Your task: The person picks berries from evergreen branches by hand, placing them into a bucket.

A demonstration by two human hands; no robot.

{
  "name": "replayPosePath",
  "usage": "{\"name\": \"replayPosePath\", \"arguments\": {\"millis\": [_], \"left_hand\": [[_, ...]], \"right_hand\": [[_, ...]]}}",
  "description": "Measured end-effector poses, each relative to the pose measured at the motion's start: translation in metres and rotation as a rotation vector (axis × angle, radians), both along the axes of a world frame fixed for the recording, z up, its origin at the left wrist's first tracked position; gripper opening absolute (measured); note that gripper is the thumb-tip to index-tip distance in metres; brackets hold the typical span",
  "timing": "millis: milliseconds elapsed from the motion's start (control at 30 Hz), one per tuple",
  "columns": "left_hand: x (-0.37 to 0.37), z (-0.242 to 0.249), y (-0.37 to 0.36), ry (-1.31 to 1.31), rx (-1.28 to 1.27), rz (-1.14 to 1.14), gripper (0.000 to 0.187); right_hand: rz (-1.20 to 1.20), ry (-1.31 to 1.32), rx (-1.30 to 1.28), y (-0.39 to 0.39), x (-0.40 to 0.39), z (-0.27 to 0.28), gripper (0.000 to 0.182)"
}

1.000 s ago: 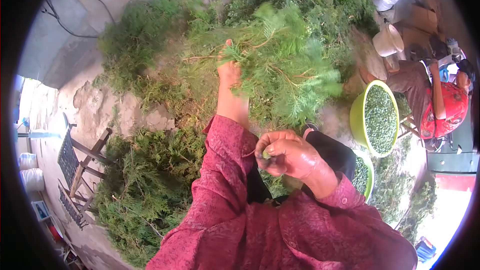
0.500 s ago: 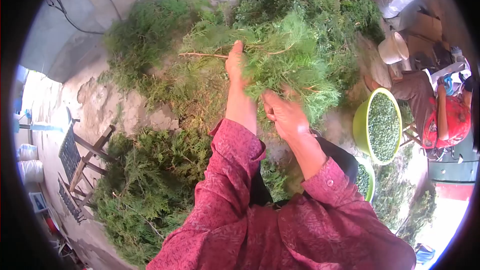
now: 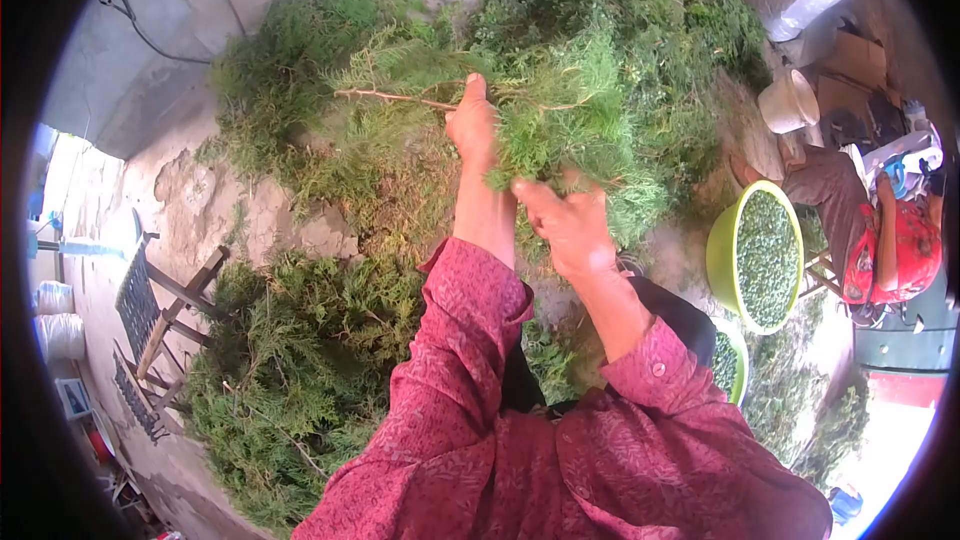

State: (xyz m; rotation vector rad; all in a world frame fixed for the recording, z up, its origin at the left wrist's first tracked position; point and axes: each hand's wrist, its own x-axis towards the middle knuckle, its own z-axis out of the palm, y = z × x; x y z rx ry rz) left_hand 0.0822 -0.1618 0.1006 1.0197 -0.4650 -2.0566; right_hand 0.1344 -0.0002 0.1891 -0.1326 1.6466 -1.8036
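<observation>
My left hand [image 3: 474, 128] is closed around the thin brown stem of a leafy evergreen branch [image 3: 560, 105], whose feathery green sprays spread to the right. The bare stem end sticks out left of my thumb. Just below the sprays, my right hand [image 3: 577, 232] has its thumb and fingers apart at the foliage's lower edge. Whether anything sits in its palm is hidden. Behind the held branch lies a large heap of cut greenery [image 3: 640, 10], and the two greens partly blend.
Another green heap [image 3: 290, 370] lies at lower left beside a wooden-framed stool [image 3: 165, 315]. On the right stand a lime-green tub [image 3: 725, 250] of small green pieces and a second, partly hidden tub [image 3: 742, 365]. A seated person in red [image 3: 900, 245] is beyond, near a whitish bucket [image 3: 787, 103].
The held branch has shifted slightly left with its stem end. My right hand's thumb and fingers have spread from a more curled shape.
</observation>
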Motion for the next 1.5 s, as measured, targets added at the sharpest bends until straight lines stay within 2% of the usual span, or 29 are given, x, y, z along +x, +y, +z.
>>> {"name": "replayPosePath", "arguments": {"millis": [67, 100, 167, 200, 267, 300, 333, 367, 400, 467, 567, 600, 633, 700, 733, 800, 833, 900, 1033, 1100, 1133, 1200, 1233, 1300, 1433, 1500], "left_hand": [[0.003, -0.006, -0.003, -0.032, -0.051, -0.025, 0.052], [0.001, -0.006, -0.002, -0.033, -0.05, -0.025, 0.052], [-0.005, -0.004, 0.0, -0.055, -0.043, 0.07, 0.024], [-0.004, -0.004, -0.001, -0.054, -0.043, 0.071, 0.024], [0.001, -0.002, -0.004, -0.01, -0.022, 0.045, 0.051], [0.007, 0.014, 0.0, -0.009, -0.021, 0.047, 0.051], [0.013, 0.029, 0.004, 0.103, 0.069, 0.026, 0.046], [0.02, 0.039, 0.008, 0.215, 0.158, 0.005, 0.041], [0.023, 0.039, 0.011, 0.215, 0.158, 0.006, 0.041], [0.031, 0.038, 0.015, 0.375, 0.016, -0.049, 0.031], [0.053, 0.052, 0.027, 0.515, 0.102, -0.151, 0.027], [0.049, 0.053, 0.027, 0.362, 0.106, -0.11, 0.026], [0.049, 0.056, 0.03, 0.362, 0.104, -0.109, 0.026], [0.05, 0.066, 0.034, 0.479, 0.165, -0.119, 0.028], [0.049, 0.064, 0.033, 0.481, 0.164, -0.119, 0.028], [0.042, 0.053, 0.028, 0.635, 0.247, -0.181, 0.027], [0.036, 0.047, 0.025, 0.637, 0.246, -0.18, 0.027], [0.024, 0.03, 0.017, 0.414, 0.14, -0.102, 0.025], [0.01, 0.013, 0.003, 0.249, 0.152, -0.027, 0.03], [0.007, 0.013, 0.001, 0.101, 0.071, 0.074, 0.034], [0.008, 0.013, 0.0, 0.102, 0.072, 0.075, 0.034], [0.016, 0.015, -0.003, 0.005, -0.012, 0.027, 0.036], [0.018, 0.017, -0.003, 0.004, -0.011, 0.029, 0.036], [0.025, 0.037, 0.002, -0.01, 0.024, 0.108, 0.032], [0.033, 0.086, 0.025, -0.143, -0.096, 0.178, 0.026], [0.03, 0.096, 0.031, -0.24, -0.209, 0.281, 0.019]], "right_hand": [[-0.223, 0.228, -0.193, -0.011, 0.015, -0.006, 0.018], [-0.222, 0.227, -0.192, -0.008, 0.014, 0.0, 0.018], [0.045, 0.075, -0.101, 0.001, 0.005, 0.016, 0.015], [0.046, 0.076, -0.102, 0.005, 0.0, 0.016, 0.015], [0.164, -0.351, -0.207, 0.01, -0.009, 0.016, 0.012], [0.165, -0.35, -0.206, 0.011, -0.008, 0.015, 0.012], [0.164, -0.412, -0.216, 0.016, -0.005, 0.013, 0.008], [0.162, -0.475, -0.227, 0.019, -0.001, 0.015, 0.007], [0.162, -0.475, -0.227, 0.023, 0.002, 0.019, 0.007], [0.572, -0.494, -0.196, 0.034, 0.007, 0.034, 0.007], [0.556, -0.552, -0.293, 0.039, 0.027, 0.035, 0.008], [0.498, -0.56, -0.273, 0.037, 0.017, 0.032, 0.013], [0.342, -0.608, -0.338, 0.035, 0.01, 0.03, 0.017], [0.161, -0.448, -0.198, 0.031, 0.001, 0.029, 0.023], [0.162, -0.447, -0.198, 0.029, 0.0, 0.023, 0.023], [0.129, -0.009, -0.057, 0.022, -0.003, 0.007, 0.028], [0.131, -0.008, -0.057, 0.019, -0.006, 0.003, 0.028], [0.128, -0.018, -0.098, 0.01, -0.013, -0.007, 0.031], [0.111, -0.041, -0.161, -0.002, -0.011, -0.009, 0.036], [-0.038, -0.089, -0.183, -0.005, -0.003, 0.008, 0.025], [-0.037, -0.088, -0.183, -0.001, -0.006, 0.009, 0.025], [0.191, -0.326, -0.102, 0.014, -0.016, 0.012, 0.014], [0.193, -0.327, -0.101, 0.023, -0.016, 0.012, 0.014], [0.512, -0.605, -0.247, 0.04, -0.009, 0.012, 0.005], [0.393, -0.61, -0.238, 0.045, 0.01, 0.012, 0.008], [0.336, -0.422, -0.236, 0.038, 0.006, 0.015, 0.015]]}}
